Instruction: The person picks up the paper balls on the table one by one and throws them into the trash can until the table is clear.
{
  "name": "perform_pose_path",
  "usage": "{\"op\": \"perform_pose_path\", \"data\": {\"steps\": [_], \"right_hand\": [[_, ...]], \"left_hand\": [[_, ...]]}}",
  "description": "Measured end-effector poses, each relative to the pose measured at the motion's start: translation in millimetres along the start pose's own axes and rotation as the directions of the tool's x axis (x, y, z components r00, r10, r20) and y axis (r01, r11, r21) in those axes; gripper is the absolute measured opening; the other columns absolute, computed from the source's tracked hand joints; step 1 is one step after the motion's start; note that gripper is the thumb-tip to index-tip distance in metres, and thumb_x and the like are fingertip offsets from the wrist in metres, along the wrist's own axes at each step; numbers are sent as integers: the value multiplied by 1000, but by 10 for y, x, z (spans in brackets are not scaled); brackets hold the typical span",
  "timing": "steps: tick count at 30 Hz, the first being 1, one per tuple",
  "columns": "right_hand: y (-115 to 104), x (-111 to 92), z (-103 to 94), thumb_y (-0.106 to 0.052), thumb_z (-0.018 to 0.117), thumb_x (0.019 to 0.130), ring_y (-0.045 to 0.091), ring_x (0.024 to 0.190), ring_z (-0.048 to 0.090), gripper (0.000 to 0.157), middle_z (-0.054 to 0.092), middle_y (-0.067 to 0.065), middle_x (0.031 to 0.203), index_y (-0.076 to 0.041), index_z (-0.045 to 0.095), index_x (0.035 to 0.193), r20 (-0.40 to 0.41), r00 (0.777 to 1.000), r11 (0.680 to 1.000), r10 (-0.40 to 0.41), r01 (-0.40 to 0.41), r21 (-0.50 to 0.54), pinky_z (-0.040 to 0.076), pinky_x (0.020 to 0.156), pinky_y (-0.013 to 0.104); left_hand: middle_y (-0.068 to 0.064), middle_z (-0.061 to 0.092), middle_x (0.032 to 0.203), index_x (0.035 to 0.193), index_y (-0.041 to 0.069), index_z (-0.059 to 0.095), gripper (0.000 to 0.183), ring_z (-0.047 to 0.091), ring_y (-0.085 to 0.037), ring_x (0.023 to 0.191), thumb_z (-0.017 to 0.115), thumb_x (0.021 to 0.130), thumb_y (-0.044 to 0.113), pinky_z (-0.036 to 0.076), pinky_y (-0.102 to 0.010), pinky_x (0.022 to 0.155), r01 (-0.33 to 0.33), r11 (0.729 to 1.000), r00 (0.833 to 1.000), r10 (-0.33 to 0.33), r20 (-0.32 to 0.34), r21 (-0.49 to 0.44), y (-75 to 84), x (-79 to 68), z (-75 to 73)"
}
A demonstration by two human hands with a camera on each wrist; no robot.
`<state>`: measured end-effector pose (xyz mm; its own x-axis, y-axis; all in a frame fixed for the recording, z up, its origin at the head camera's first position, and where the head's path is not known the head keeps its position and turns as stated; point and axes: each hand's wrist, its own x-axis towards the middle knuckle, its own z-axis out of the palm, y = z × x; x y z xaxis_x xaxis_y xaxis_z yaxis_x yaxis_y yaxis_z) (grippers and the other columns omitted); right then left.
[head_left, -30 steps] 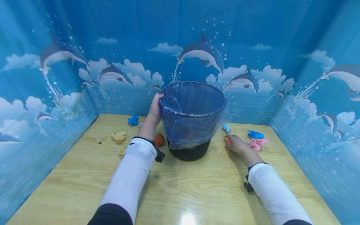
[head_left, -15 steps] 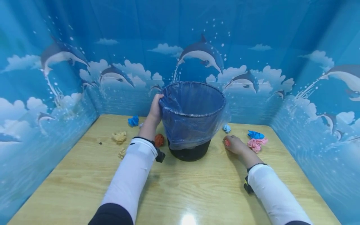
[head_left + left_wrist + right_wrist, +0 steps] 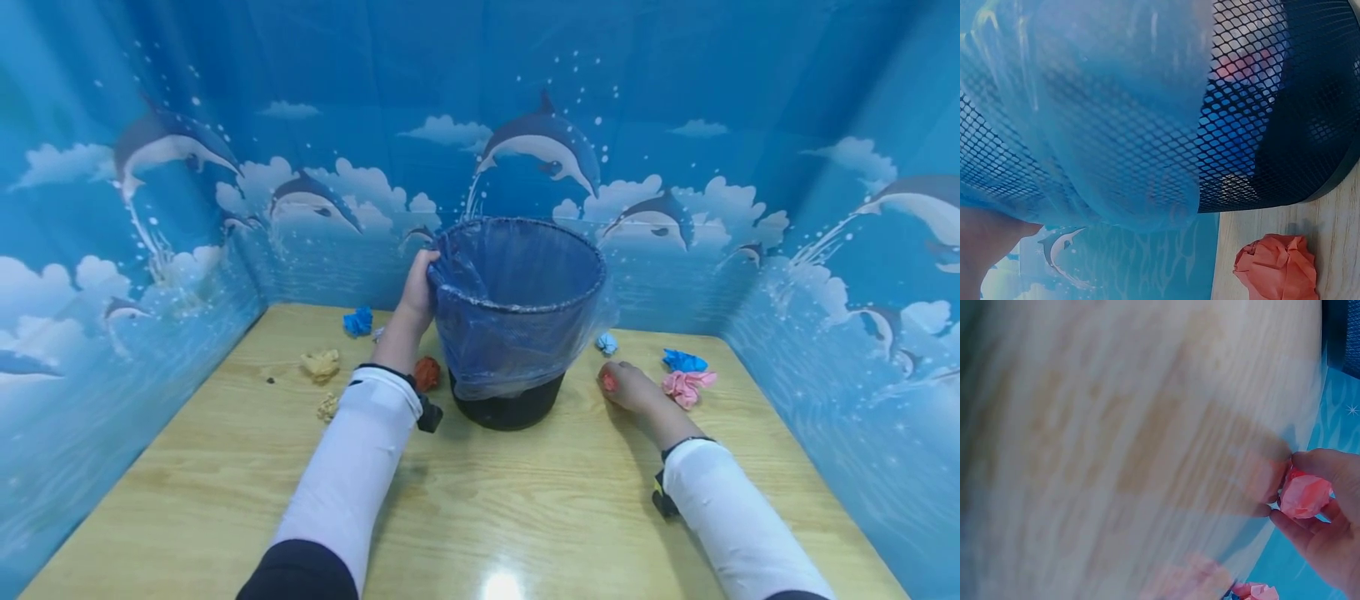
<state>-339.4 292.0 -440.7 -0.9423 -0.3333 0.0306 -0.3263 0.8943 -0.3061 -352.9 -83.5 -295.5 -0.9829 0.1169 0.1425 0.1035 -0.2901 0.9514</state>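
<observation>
A black mesh wastebasket (image 3: 506,410), lined with a translucent blue plastic bag (image 3: 517,342), stands at the table's middle. My left hand (image 3: 417,287) grips its rim at the left, thumb over the bag's edge; the other fingers are hidden behind it. To the right of the basket, my right hand (image 3: 632,388) is low at the table. It holds a coral-pink crumpled paper ball (image 3: 1305,495) between thumb and fingers, as the right wrist view shows. An orange-red paper ball (image 3: 1279,269) lies by the basket's left side. Pink and blue shapes show through the mesh (image 3: 1235,125).
On the right lie a light-blue paper ball (image 3: 607,342), a blue one (image 3: 684,361) and a pink one (image 3: 687,387). Left are a blue ball (image 3: 358,322), two yellowish ones and a small dark speck. A dolphin-print curtain (image 3: 525,108) surrounds the wooden table (image 3: 480,500).
The head view has shifted very slightly. Both hands stay nearly in place, the left on the basket's rim and the right with the coral-pink paper ball.
</observation>
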Motion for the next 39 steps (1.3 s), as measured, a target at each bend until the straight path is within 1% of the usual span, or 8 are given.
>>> {"op": "perform_pose_path", "data": {"steps": [6, 10, 17, 21, 26, 29, 32, 39], "right_hand": [[6, 2, -16, -8, 60, 89, 45, 104, 58, 28, 59, 28, 108, 3, 57, 115, 10, 999, 999, 31, -32, 25, 45, 93, 57], [-4, -4, -42, -10, 58, 91, 45, 104, 57, 28, 58, 29, 109, 3, 56, 115, 9, 999, 998, 49, -49, 42, 45, 92, 57], [16, -33, -128, -10, 62, 88, 45, 101, 57, 30, 60, 29, 107, 5, 58, 113, -71, 997, 999, 27, -24, 43, 45, 89, 56], [16, -40, -185, -14, 65, 87, 43, 96, 60, 32, 62, 28, 103, 5, 59, 112, -103, 994, 999, 25, -22, 31, 48, 85, 55], [-9, -32, -251, -15, 65, 88, 42, 96, 60, 37, 61, 28, 104, 8, 56, 116, -103, 994, 996, 45, -37, 79, 48, 84, 55], [-19, -5, -305, -9, 63, 87, 42, 95, 60, 35, 61, 28, 103, 8, 55, 117, -126, 990, 994, 67, -55, 95, 48, 82, 54], [-37, 7, -395, -5, 59, 87, 45, 100, 58, 35, 60, 30, 108, 8, 54, 119, -135, 986, 990, 101, -86, 112, 48, 84, 55], [-52, 8, -682, -12, 54, 94, 49, 117, 48, 39, 50, 32, 127, 4, 48, 130, -135, 978, 972, 161, -133, 195, 43, 91, 59]], "left_hand": [[-1, 48, 116, 111, 12, 45, 32, 47, -15, 100, 28, 95, 33, 34, -28, 90, -1, 1000, 1000, 1, 28, -8, -8, 1, 2], [-2, 47, 119, 114, 11, 45, 34, 46, -15, 101, 28, 94, 33, 34, -28, 89, -5, 1000, 1000, 5, 27, -9, -12, -2, 4], [-2, 47, 121, 116, 12, 45, 35, 46, -15, 103, 28, 94, 33, 34, -27, 90, -7, 1000, 1000, 7, 26, -11, -5, -13, -2], [-5, 45, 128, 125, 8, 44, 44, 46, -16, 107, 27, 94, 34, 33, -28, 94, 6, 1000, 999, -6, 33, -8, -2, -19, -7], [-8, 41, 141, 141, 6, 38, 57, 44, -16, 115, 26, 93, 35, 31, -32, 102, 31, 1000, 999, -31, 33, -1, 0, -29, -18], [-8, 42, 139, 140, 6, 38, 57, 45, -17, 114, 27, 93, 37, 31, -31, 101, 27, 1000, 999, -27, 31, 8, 0, -24, -16], [-7, 45, 133, 134, 4, 40, 54, 46, -17, 110, 28, 93, 36, 33, -29, 96, 13, 1000, 999, -13, 29, 6, -5, -13, 2], [-7, 44, 134, 130, 7, 42, 49, 46, -15, 110, 28, 93, 36, 33, -30, 96, 21, 1000, 999, -21, 26, 3, -10, -13, -2]]}}
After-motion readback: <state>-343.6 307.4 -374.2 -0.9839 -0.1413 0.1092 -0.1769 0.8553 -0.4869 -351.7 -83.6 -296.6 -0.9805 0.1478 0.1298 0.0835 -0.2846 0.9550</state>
